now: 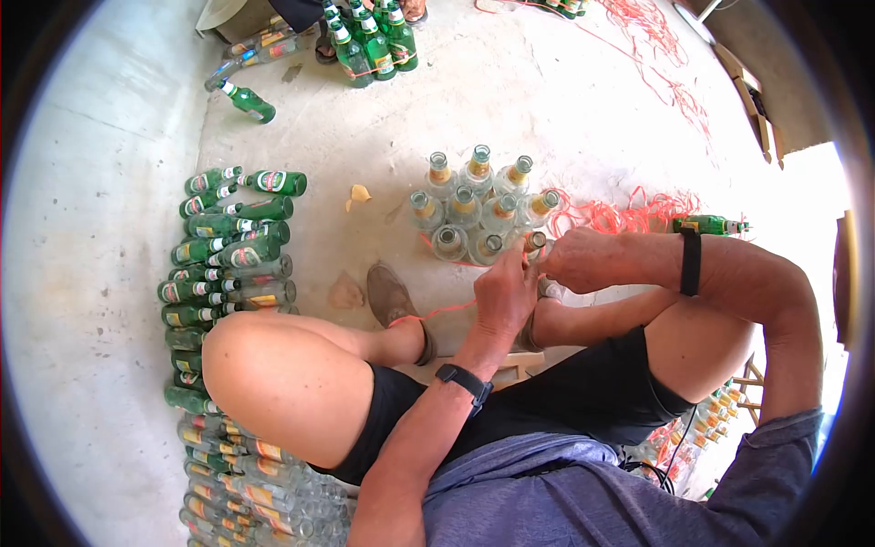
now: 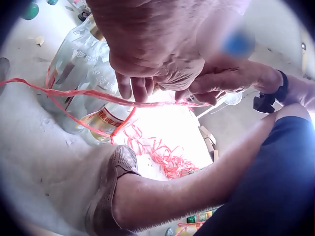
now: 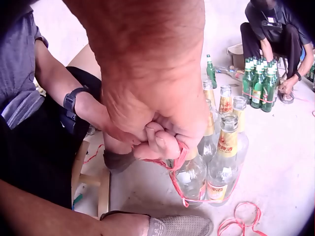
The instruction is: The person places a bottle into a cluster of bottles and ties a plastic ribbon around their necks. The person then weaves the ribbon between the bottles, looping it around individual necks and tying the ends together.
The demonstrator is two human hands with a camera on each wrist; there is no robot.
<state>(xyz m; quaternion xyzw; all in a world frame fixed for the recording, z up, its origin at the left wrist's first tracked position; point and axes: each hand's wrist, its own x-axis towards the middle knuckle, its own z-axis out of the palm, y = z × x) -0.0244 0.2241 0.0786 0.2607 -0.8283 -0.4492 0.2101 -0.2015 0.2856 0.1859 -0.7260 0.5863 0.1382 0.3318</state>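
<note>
A cluster of clear glass bottles [image 1: 463, 208] stands upright on the floor between the person's feet, with red plastic twine [image 3: 201, 200] passed round its lower part. My right hand [image 1: 579, 260] is curled tightly, gripping a length of this twine beside the nearest bottle necks. Close against it, my left hand [image 1: 506, 296] pinches the twine, its fingertips partly hidden behind the hand. In the left wrist view a taut strand [image 2: 88, 93] runs from the left, past the bottles, to both hands. Gold labels wrap the bottle necks.
Green bottles [image 1: 196, 292] lie stacked along the left wall. Loose red twine [image 1: 620, 214] is heaped right of the cluster. Another person [image 3: 275, 39] sits beyond, by a bound bundle of green bottles [image 1: 374, 46]. A wooden stool [image 3: 96, 182] shows under the person.
</note>
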